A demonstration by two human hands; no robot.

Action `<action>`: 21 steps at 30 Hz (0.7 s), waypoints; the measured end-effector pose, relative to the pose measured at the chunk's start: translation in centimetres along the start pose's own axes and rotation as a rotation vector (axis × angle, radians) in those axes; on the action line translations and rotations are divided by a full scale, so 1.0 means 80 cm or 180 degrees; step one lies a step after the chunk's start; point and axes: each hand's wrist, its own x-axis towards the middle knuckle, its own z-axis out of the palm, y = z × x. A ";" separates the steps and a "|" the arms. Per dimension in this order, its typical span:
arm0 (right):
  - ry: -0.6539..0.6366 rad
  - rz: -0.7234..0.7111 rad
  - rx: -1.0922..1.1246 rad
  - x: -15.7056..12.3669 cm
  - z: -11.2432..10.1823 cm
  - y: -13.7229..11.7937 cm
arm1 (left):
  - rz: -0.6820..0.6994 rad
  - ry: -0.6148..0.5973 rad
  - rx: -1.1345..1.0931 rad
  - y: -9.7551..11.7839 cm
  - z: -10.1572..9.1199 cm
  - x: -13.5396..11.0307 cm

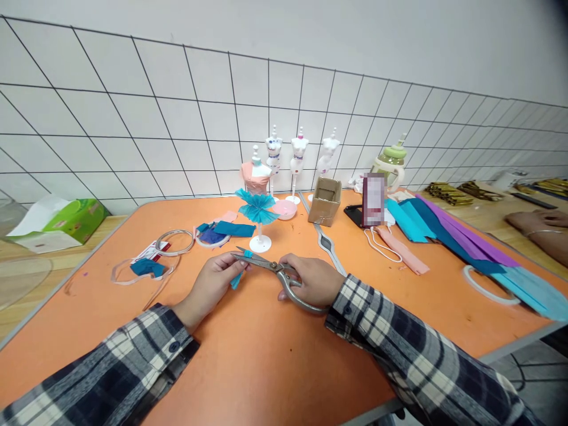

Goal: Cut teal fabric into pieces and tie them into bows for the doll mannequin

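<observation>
My right hand [313,279] is wrapped round the handles of a pair of metal scissors [288,283], blades pointing left. In my left hand [216,283], thumb and fingers pinch a small strip of turquoise crepe paper [236,280] at the blades. A bit of the same turquoise shows above the blades. Just beyond the hands stands a small dress form [256,171] on a white base, with a pink paper top and a turquoise ruffled paper skirt [257,205].
Behind stand several white mini mannequins [299,154], a pink bowl [284,209] and a cardboard box [325,202]. A phone [373,200] and crepe paper strips [461,236] lie right. Tape rolls [175,242] and a green tissue box [66,222] are left. Another person's arm [544,228] rests far right.
</observation>
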 end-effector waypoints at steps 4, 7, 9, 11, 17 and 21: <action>-0.0014 -0.0027 0.0001 0.000 0.000 0.002 | -0.0028 -0.0009 0.0012 0.004 0.001 -0.001; 0.0008 -0.0050 -0.0002 0.001 -0.001 0.002 | -0.0028 -0.0049 0.0019 0.005 0.000 -0.001; 0.0016 -0.0061 -0.0005 0.001 -0.002 0.001 | -0.0055 -0.0084 0.0011 0.004 -0.001 0.000; 0.0000 -0.0059 -0.0003 0.001 -0.003 0.001 | -0.0105 -0.0110 -0.0029 0.002 -0.003 0.001; 0.0007 -0.0048 -0.0033 0.003 0.000 -0.001 | -0.0163 -0.0091 -0.0135 -0.001 -0.005 0.003; 0.0089 0.0064 -0.0217 0.003 -0.007 0.000 | -0.0219 -0.0083 -0.0092 -0.002 -0.003 0.002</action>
